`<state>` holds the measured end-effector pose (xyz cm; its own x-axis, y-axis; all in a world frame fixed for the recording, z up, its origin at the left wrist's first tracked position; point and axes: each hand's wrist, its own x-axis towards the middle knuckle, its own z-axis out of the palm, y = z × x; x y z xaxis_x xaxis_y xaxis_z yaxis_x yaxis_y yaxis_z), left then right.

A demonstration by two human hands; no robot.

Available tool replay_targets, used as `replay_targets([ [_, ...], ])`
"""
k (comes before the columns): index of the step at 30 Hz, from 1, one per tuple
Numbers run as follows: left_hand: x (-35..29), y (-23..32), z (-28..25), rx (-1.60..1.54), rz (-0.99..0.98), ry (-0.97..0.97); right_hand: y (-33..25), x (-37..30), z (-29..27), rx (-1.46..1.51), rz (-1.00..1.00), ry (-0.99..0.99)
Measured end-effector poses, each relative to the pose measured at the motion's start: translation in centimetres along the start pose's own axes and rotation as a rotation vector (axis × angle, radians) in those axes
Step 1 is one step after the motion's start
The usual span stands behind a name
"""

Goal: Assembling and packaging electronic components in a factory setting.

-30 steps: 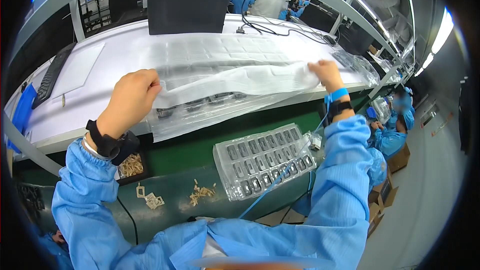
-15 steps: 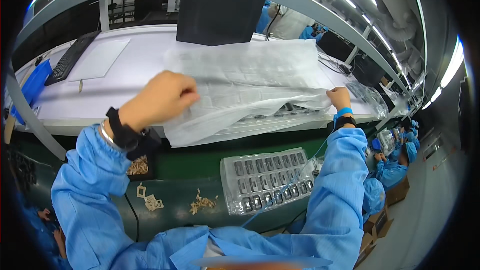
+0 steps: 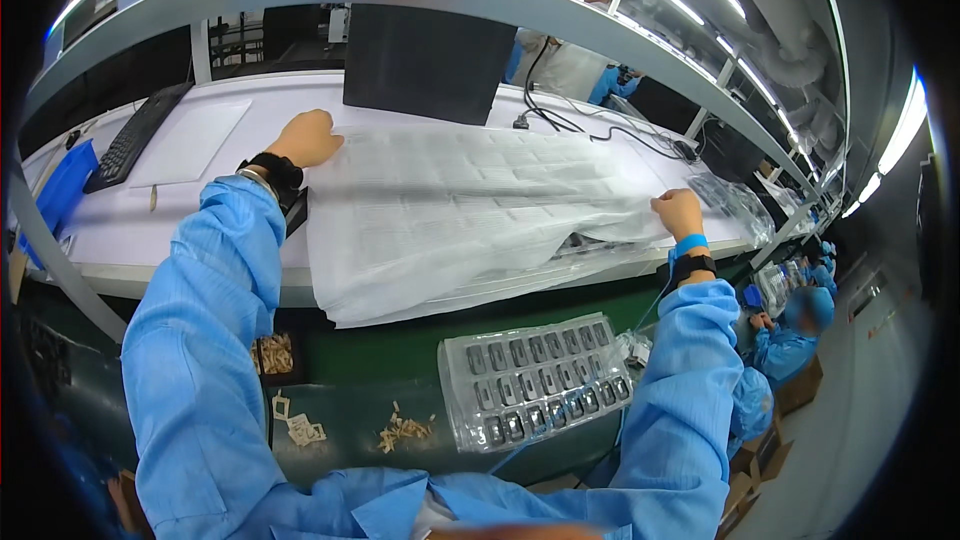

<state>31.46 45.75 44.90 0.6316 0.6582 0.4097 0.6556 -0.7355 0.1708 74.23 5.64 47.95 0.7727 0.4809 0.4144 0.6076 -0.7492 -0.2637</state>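
A thin white packing sheet (image 3: 450, 210) is spread on the bench and droops over its front edge. Through a gap at its right front, part of a clear tray with dark pieces (image 3: 585, 243) shows; the sheet hides the rest. My left hand (image 3: 308, 138) is closed at the sheet's far left corner, its fingertips partly hidden. At the right edge, my right hand (image 3: 680, 213) pinches the sheet. Below the bench front, a clear plastic tray (image 3: 460, 430) with rows of dark-framed grey parts lies on the green surface.
A black monitor (image 3: 425, 65) stands behind the sheet, with black cables (image 3: 560, 120) beside it. Left are a keyboard (image 3: 135, 135) and blue bin (image 3: 62, 195). Small wooden-looking pieces (image 3: 402, 430) lie on the green surface (image 3: 350, 410). Co-workers (image 3: 800, 325) sit at right.
My left hand has moved away from me and left to the sheet's far corner. The sheet's far edge has come nearer and lies flatter, uncovering cables. My right hand stays at its edge.
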Motion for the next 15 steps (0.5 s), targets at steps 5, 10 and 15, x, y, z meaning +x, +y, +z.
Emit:
replay_targets([
  [5,1.3,0.4,-0.3,-0.194,-0.041,0.200,1.1,-0.4,-0.8,0.096,0.047,-0.058],
  [10,3.0,0.3,0.2,-0.252,-0.103,0.243,0.9,-0.9,0.0,0.054,-0.065,-0.002],
  [15,3.0,-0.5,1.4,-0.153,-0.032,0.309,0.3,-2.2,-0.7,-0.015,0.093,-0.149],
])
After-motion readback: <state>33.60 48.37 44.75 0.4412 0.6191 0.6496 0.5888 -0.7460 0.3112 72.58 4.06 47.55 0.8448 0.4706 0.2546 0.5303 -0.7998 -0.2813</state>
